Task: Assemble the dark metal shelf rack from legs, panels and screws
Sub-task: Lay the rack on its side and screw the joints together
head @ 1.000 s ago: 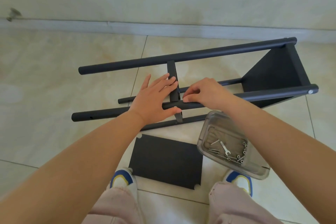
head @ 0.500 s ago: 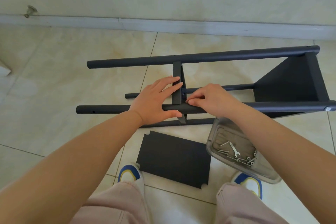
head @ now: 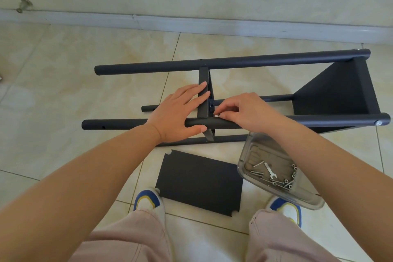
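Note:
The dark shelf rack [head: 331,91] lies on its side on the tiled floor, its round legs running left to right. One panel is fixed at the right end; a middle panel [head: 203,95] stands edge-on between the legs. My left hand [head: 180,112] grips the near top leg [head: 119,124], thumb under the tube and straight fingers pressing on the middle panel. My right hand [head: 244,110] pinches a small silver screw [head: 218,115] at the leg beside that panel. A loose dark panel [head: 200,183] lies flat between my feet.
A clear plastic tray [head: 276,172] holding several screws, nuts and a small wrench sits by my right shoe. The wall and skirting board run along the back, with sockets above. My shoes and trouser legs fill the bottom of the view.
The view has shifted, so the rack sits further right and lower in frame. My right hand's fingers have moved slightly left onto the screw beside the middle panel. My left hand stays in place.

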